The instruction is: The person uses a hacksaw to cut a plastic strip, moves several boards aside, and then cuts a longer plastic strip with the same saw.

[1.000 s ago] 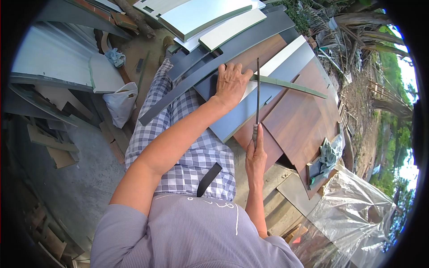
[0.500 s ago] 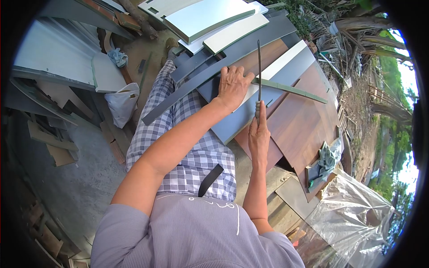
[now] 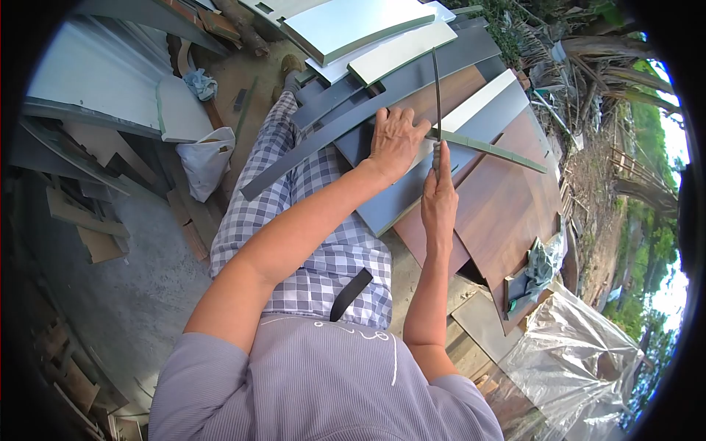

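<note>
My left hand [image 3: 397,145] has its fingers curled over the near end of a narrow green-edged strip [image 3: 500,151], on top of stacked boards. In my right hand [image 3: 439,200] is the handle of a long thin-bladed tool [image 3: 437,88], index finger stretched along it. The blade, seen edge-on, points away from me and crosses the strip just right of my left hand. A long dark grey strip [image 3: 294,158] lies across my checked trousers. Beneath the hands are a blue-grey board [image 3: 397,198] and brown wood-grain panels [image 3: 507,198].
White panels [image 3: 353,29] are piled at the top. A white plastic bag [image 3: 206,165] and leaning boards stand at the left. At the right lie a crumpled bag [image 3: 543,264] and clear plastic sheeting [image 3: 573,353]; tree trunks and dry ground are beyond.
My right hand and the tool have moved forward, bringing the handle close to the strip. My left hand keeps its place on the strip. The whole view has shifted slightly.
</note>
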`<state>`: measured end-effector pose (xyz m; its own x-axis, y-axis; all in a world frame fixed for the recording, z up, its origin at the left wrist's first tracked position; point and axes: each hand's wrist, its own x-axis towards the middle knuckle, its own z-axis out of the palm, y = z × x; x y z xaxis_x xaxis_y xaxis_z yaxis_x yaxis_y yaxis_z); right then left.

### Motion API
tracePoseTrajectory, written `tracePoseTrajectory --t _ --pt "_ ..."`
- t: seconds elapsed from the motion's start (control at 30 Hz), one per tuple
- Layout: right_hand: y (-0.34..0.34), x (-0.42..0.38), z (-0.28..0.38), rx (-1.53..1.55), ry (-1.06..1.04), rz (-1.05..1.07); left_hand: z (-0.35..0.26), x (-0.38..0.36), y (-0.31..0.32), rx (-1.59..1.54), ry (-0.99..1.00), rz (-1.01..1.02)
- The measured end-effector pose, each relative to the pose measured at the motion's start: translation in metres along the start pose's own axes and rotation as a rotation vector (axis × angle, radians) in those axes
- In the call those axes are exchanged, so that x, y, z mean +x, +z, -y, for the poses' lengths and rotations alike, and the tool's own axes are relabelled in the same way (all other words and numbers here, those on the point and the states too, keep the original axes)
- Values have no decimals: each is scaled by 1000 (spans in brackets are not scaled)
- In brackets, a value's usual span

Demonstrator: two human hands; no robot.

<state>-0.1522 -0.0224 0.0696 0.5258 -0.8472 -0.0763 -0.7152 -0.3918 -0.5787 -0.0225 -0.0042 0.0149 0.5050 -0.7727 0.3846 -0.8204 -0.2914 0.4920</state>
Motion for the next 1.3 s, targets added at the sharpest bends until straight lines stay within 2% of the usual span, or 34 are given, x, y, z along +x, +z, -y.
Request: tracePoseTrajectory --t 0.13,0.2,0.23,0.3,0.33,0.4,0.5,0.67,0.73,0.8,0.9,1.03,1.3 --pt "-3 -5 -4 49 63 41 1 1 0 -20 -4 4" --pt "-1 -33 -23 23 -87 -47 2 1 1 -16 -5 10" --pt "-8 -49 -22 18 -75 -44 1 1 1 -23 -6 21" --pt "-24 -74 -14 26 325 194 2 1 3 -3 7 18" --pt "-25 -82 -18 24 335 194 2 1 4 -8 9 26" --pt "-22 -89 -23 34 250 138 3 1 4 0 18 7" --pt "-9 -56 -16 62 132 63 2 1 4 -24 8 -16" --pt "-6 2 9 78 113 79 3 -1 1 -2 5 -7" --pt "-6 2 5 74 141 112 3 2 1 -11 9 -19" --pt "-1 -22 -16 14 -6 6 3 1 3 -4 -6 13" --pt "-11 -69 -28 67 127 80 4 1 4 -12 5 7" --pt "-15 -98 -39 19 178 103 4 2 4 -7 18 19" --pt "-2 -9 4 109 111 67 4 1 2 -18 8 -6"
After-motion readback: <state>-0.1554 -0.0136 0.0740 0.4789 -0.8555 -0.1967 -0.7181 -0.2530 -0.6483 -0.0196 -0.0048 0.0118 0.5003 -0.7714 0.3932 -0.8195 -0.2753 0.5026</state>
